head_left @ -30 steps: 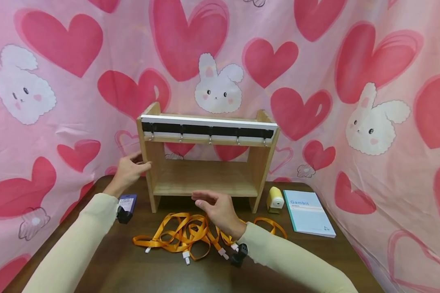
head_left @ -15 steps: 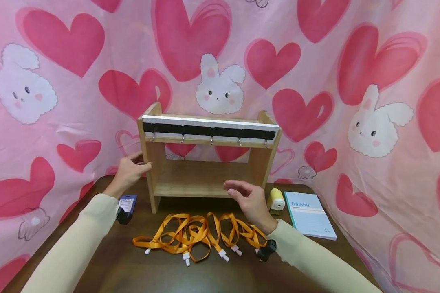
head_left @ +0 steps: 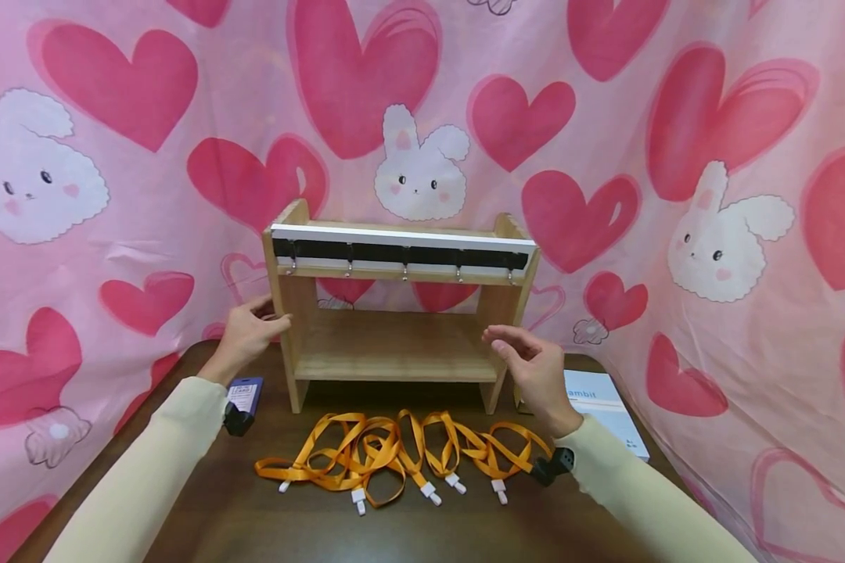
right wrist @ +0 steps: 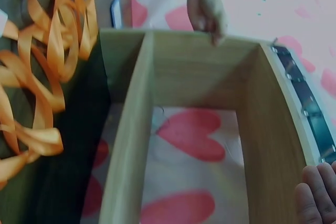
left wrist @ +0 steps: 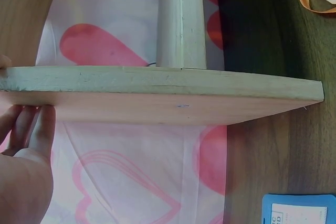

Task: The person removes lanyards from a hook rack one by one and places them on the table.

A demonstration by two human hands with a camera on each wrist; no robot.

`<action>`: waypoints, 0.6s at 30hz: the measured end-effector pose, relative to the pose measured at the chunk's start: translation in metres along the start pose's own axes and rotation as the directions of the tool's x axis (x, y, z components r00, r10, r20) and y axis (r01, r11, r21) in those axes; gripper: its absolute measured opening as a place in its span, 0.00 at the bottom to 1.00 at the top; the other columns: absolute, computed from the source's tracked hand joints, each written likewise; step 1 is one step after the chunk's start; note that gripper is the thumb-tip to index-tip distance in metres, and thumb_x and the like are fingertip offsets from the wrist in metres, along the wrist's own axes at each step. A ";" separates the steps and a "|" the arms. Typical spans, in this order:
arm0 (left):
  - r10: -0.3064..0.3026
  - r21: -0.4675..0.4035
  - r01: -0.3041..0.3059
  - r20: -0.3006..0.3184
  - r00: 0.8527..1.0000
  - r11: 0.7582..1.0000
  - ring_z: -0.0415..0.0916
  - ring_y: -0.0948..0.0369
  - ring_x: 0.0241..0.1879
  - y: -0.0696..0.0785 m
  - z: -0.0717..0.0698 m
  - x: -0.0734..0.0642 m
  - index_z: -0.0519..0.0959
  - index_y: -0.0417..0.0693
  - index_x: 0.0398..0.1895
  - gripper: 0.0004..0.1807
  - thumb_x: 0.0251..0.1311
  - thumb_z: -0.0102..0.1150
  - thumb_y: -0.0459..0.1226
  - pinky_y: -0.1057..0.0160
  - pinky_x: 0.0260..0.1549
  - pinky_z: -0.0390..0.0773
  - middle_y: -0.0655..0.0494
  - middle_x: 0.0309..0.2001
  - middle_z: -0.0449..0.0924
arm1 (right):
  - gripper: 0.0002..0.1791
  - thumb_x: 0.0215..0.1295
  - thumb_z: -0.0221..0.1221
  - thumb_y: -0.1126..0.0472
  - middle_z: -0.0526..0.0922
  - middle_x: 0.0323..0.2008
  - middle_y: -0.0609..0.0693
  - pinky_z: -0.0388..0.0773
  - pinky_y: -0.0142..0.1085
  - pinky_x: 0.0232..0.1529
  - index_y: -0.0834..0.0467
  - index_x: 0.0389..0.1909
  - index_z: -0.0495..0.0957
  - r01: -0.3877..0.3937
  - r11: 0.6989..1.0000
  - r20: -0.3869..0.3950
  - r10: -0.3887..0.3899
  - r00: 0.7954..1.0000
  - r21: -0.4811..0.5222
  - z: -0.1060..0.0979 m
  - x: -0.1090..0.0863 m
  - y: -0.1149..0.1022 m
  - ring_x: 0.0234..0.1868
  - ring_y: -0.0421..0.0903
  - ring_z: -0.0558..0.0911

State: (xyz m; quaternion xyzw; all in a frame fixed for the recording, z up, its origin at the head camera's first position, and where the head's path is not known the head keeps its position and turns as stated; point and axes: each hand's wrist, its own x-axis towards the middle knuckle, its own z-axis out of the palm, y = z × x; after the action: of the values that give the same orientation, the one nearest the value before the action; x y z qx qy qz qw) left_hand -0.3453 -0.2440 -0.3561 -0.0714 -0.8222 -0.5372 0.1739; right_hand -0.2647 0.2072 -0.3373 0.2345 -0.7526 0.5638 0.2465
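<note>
A small wooden shelf [head_left: 394, 367] stands upright, with a row of small metal hooks [head_left: 404, 274] along its black-and-white front strip [head_left: 394, 254]. My left hand [head_left: 249, 328] grips its left side panel [left wrist: 173, 85], with fingers on the outer face and the thumb around the front edge. My right hand [head_left: 535, 371] is in front of the right side panel, fingers loosely bent and holding nothing. Whether its fingertips touch the panel I cannot tell. Several orange lanyards [head_left: 380, 453] with white clips [head_left: 429, 493] lie tangled on the table before the shelf.
A blue-framed card holder [head_left: 245, 393] lies left of the shelf, partly behind my left wrist. At the right lies a notebook [head_left: 605, 407], partly covered by my right hand. Pink heart-print cloth [head_left: 422, 78] hangs behind and at both sides of the brown table [head_left: 310, 532].
My right hand has moved right and slightly up, from above the lanyards to the shelf's right side, now hiding most of the yellow object there. My left hand has stayed on the left panel.
</note>
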 end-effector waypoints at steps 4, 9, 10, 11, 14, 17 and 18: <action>-0.002 0.006 0.002 0.001 1.000 1.000 0.78 0.72 0.43 0.001 0.000 -0.001 0.69 0.33 0.71 0.35 0.61 0.66 0.36 0.78 0.37 0.82 0.28 0.60 0.78 | 0.13 0.69 0.63 0.63 0.88 0.49 0.62 0.82 0.24 0.51 0.61 0.52 0.85 -0.012 0.999 -0.046 0.010 0.999 -0.043 -0.014 0.005 0.002 0.48 0.35 0.87; 0.003 0.020 -0.003 0.007 1.000 1.000 0.81 0.51 0.53 0.002 0.000 -0.004 0.68 0.34 0.71 0.35 0.63 0.66 0.38 0.77 0.40 0.83 0.29 0.61 0.77 | 0.14 0.70 0.62 0.60 0.88 0.50 0.63 0.82 0.22 0.47 0.61 0.52 0.85 -0.043 0.993 -0.111 0.031 0.993 -0.109 -0.031 0.011 0.006 0.45 0.30 0.86; 0.002 0.019 -0.002 0.007 1.000 1.000 0.80 0.48 0.55 0.002 0.000 -0.004 0.68 0.34 0.71 0.35 0.63 0.66 0.38 0.76 0.41 0.83 0.29 0.62 0.77 | 0.14 0.70 0.62 0.59 0.88 0.50 0.63 0.82 0.22 0.47 0.60 0.52 0.85 -0.052 0.992 -0.124 0.037 0.992 -0.116 -0.034 0.012 0.007 0.45 0.29 0.86; 0.002 0.020 -0.002 0.008 1.000 1.000 0.79 0.45 0.56 0.001 0.000 -0.005 0.68 0.34 0.72 0.35 0.63 0.65 0.38 0.76 0.41 0.83 0.29 0.62 0.77 | 0.14 0.70 0.62 0.59 0.88 0.50 0.63 0.81 0.21 0.47 0.60 0.53 0.85 -0.062 0.990 -0.136 0.044 0.990 -0.130 -0.038 0.013 0.009 0.45 0.28 0.86; -0.005 0.026 0.005 0.006 1.000 1.000 0.78 0.41 0.58 -0.001 0.000 -0.005 0.68 0.35 0.72 0.35 0.63 0.65 0.38 0.74 0.42 0.83 0.30 0.63 0.76 | 0.16 0.71 0.62 0.57 0.88 0.51 0.62 0.80 0.21 0.50 0.61 0.53 0.85 -0.078 0.985 -0.165 0.053 0.985 -0.153 -0.047 0.016 0.013 0.45 0.27 0.86; -0.011 0.035 0.011 0.010 1.000 0.999 0.78 0.40 0.59 -0.001 0.000 -0.003 0.68 0.36 0.72 0.35 0.64 0.65 0.39 0.69 0.44 0.84 0.30 0.63 0.77 | 0.16 0.71 0.62 0.55 0.88 0.51 0.59 0.79 0.20 0.50 0.60 0.53 0.85 -0.087 0.978 -0.203 0.048 0.978 -0.188 -0.056 0.019 0.017 0.45 0.26 0.85; -0.011 0.034 0.011 0.013 1.000 0.999 0.77 0.40 0.59 0.000 0.001 -0.002 0.68 0.36 0.72 0.35 0.64 0.64 0.39 0.67 0.45 0.85 0.31 0.63 0.76 | 0.16 0.71 0.62 0.55 0.89 0.50 0.58 0.79 0.20 0.50 0.59 0.53 0.85 -0.087 0.977 -0.216 0.044 0.975 -0.197 -0.059 0.021 0.018 0.45 0.26 0.85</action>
State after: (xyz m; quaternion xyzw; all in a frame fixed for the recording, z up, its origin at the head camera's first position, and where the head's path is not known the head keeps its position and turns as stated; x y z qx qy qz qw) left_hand -0.3438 -0.2435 -0.3571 -0.0674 -0.8329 -0.5235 0.1665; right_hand -0.2854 0.2667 -0.3230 0.1219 -0.7837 0.5126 0.3288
